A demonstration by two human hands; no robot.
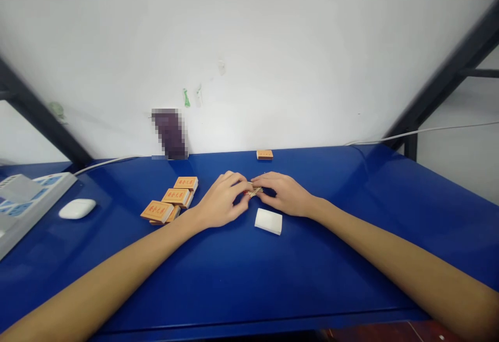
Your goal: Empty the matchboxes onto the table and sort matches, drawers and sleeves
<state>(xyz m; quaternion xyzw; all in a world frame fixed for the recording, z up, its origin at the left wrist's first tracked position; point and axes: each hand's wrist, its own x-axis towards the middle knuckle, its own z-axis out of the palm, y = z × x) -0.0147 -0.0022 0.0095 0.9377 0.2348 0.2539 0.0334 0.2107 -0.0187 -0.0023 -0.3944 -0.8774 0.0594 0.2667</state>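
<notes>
I've got L hand (223, 200) + R hand (284, 194) pinching matches (255, 192) between them, approx. mid surface (234, 279), prob. to keep 'em bunched, w/ white box (268, 221) just on near side, prob. for easy reach.

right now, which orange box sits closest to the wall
The lone orange box beyond the matchsticks; the other orange boxes are clustered left of the left hand, farther from the wall.

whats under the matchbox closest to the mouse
Under the top matchbox, another matchbox sticks out at the right and along the lower edge. The rest of it is covered, so its middle can't be seen.
</notes>
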